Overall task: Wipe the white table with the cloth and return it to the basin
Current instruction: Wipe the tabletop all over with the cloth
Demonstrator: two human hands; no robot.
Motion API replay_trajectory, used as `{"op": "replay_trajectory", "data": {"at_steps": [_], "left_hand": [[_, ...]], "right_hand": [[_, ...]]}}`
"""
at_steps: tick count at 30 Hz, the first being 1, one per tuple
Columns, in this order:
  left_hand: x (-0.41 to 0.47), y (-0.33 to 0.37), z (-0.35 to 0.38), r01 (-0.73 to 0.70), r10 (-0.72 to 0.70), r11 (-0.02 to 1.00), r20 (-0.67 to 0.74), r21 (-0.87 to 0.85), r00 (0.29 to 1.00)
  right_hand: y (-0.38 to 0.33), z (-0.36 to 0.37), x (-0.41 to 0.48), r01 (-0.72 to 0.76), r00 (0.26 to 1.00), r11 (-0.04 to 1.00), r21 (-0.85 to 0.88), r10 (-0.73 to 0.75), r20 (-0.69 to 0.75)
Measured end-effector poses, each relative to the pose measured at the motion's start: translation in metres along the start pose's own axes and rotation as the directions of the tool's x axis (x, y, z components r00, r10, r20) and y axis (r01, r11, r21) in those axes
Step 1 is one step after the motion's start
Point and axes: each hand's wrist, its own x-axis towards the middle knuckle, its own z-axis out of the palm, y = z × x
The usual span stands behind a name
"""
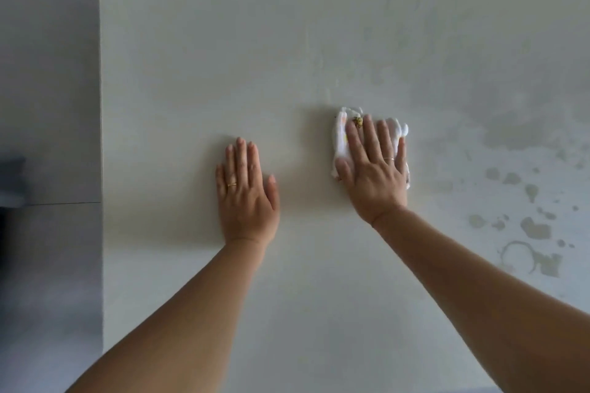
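Both hands are down flat on the white surface (pixel 198 57). The left hand (pixel 245 191) lies near the middle of the frame with its fingers straight and close together, resting on bare tabletop and holding nothing; it looks to be bracing the person. The right hand (pixel 373 166), just right of centre, has its fingers spread and presses on a crumpled white cloth (pixel 340 137), which pokes out beyond the fingertips and along both sides of the palm. The cloth lies on the table, well apart from the left hand.

As for progress, I would say the wiping is under way but far from finished. On the right side of the frame the top shows grey smears, and at the lower right a scatter of wet blotches (pixel 534 228) and a ring mark (pixel 518 255) remain. The left half looks even and unmarked, though I cannot tell whether it has been wiped. The basin is nowhere in view, so returning the cloth is still to come.
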Motion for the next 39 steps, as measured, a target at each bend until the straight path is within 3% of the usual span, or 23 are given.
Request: {"op": "replay_trajectory", "data": {"at_steps": [2, 3, 5, 7, 8, 10, 11, 13, 14, 16, 18, 20, 21, 23, 25, 26, 28, 30, 32, 34, 35, 37, 39], "left_hand": [[0.0, 0.0, 0.0, 0.006, -0.006, 1.0, -0.006, 0.001, 1.0], [0.0, 0.0, 0.0, 0.009, -0.009, 1.0, -0.009, -0.001, 1.0], [0.0, 0.001, -0.002, 0.008, -0.008, 1.0, -0.008, 0.002, 1.0], [0.001, 0.002, -0.003, 0.005, -0.005, 1.0, -0.007, 0.013, 1.0], [0.001, 0.002, -0.002, 0.004, -0.004, 1.0, 0.0, 0.015, 1.0], [0.002, 0.0, -0.001, 0.006, -0.006, 1.0, 0.017, 0.022, 1.0], [0.002, -0.001, -0.001, 0.006, -0.006, 1.0, 0.022, 0.028, 1.0], [0.001, -0.001, -0.001, 0.006, -0.006, 0.999, 0.026, 0.037, 1.0], [0.001, -0.001, -0.001, 0.007, -0.008, 0.999, 0.025, 0.036, 1.0], [0.001, 0.001, -0.002, 0.017, -0.018, 0.999, 0.02, 0.035, 1.0], [0.002, 0.002, -0.003, 0.017, -0.017, 0.999, 0.019, 0.042, 1.0], [0.002, 0.0, -0.003, 0.005, -0.006, 0.999, 0.011, 0.036, 1.0], [0.001, -0.001, -0.003, 0.002, -0.002, 1.0, 0.006, 0.031, 1.0], [0.001, 0.0, -0.003, 0.009, -0.009, 0.999, 0.005, 0.035, 1.0], [0.001, 0.001, -0.003, 0.023, -0.024, 0.999, 0.012, 0.044, 1.0], [0.001, 0.002, -0.003, 0.026, -0.027, 0.999, 0.018, 0.046, 0.999], [0.001, 0.002, -0.004, 0.028, -0.029, 0.998, 0.03, 0.054, 0.999], [0.001, 0.002, -0.005, 0.023, -0.025, 0.998, 0.029, 0.057, 0.999], [0.001, 0.002, -0.005, 0.019, -0.02, 0.999, 0.014, 0.048, 1.0], [0.001, 0.002, -0.003, 0.012, -0.012, 0.999, 0.0, 0.047, 1.0], [0.001, 0.001, -0.003, 0.009, -0.009, 0.999, -0.005, 0.05, 1.0], [0.001, 0.0, -0.001, 0.001, 0.0, 0.998, -0.017, 0.055, 1.0], [0.001, 0.0, 0.0, 0.001, 0.0, 0.998, -0.025, 0.058, 1.0]], "right_hand": [[-0.032, 0.007, -0.005, -0.179, 0.983, 0.983, 0.051, 0.181, -0.027], [-0.052, 0.01, -0.011, -0.139, 0.99, 0.989, 0.053, 0.14, -0.022], [-0.072, 0.013, -0.024, 0.131, 0.991, 0.991, 0.029, -0.131, -0.004], [-0.056, 0.01, -0.019, 0.41, 0.912, 0.91, -0.053, -0.409, 0.029], [-0.041, 0.007, -0.01, 0.468, 0.884, 0.879, -0.095, -0.466, 0.04], [-0.016, 0.001, 0.01, 0.362, 0.932, 0.926, -0.104, -0.362, 0.021], [-0.009, -0.001, 0.018, 0.206, 0.979, 0.977, -0.061, -0.206, 0.0], [-0.028, 0.0, 0.023, -0.094, 0.995, 0.995, 0.022, 0.094, -0.03], [-0.047, 0.004, 0.02, -0.141, 0.989, 0.989, 0.033, 0.142, -0.032], [-0.085, 0.009, 0.006, 0.061, 0.998, 0.998, 0.028, -0.061, 0.001], [-0.082, 0.009, 0.007, 0.381, 0.923, 0.924, -0.022, -0.379, 0.06], [-0.053, 0.002, 0.029, 0.468, 0.883, 0.878, -0.096, -0.463, 0.073], [-0.036, 0.0, 0.042, 0.398, 0.917, 0.911, -0.109, -0.395, 0.048], [-0.013, -0.006, 0.063, 0.116, 0.993, 0.992, -0.042, -0.116, -0.003], [-0.025, -0.003, 0.067, -0.101, 0.995, 0.995, 0.021, 0.102, -0.025], [-0.039, -0.001, 0.063, -0.121, 0.992, 0.993, 0.018, 0.121, -0.019], [-0.065, 0.002, 0.052, 0.062, 0.998, 0.998, -0.018, -0.062, 0.017], [-0.064, -0.003, 0.048, 0.358, 0.933, 0.93, -0.087, -0.352, 0.076], [-0.038, -0.011, 0.066, 0.486, 0.874, 0.861, -0.147, -0.477, 0.096], [-0.012, -0.017, 0.09, 0.337, 0.942, 0.932, -0.136, -0.332, 0.058], [-0.006, -0.018, 0.1, 0.173, 0.985, 0.981, -0.083, -0.171, 0.031], [-0.022, -0.015, 0.109, -0.127, 0.992, 0.992, 0.012, 0.127, -0.011], [-0.061, -0.007, 0.098, -0.148, 0.988, 0.988, 0.044, 0.15, -0.029]]}}
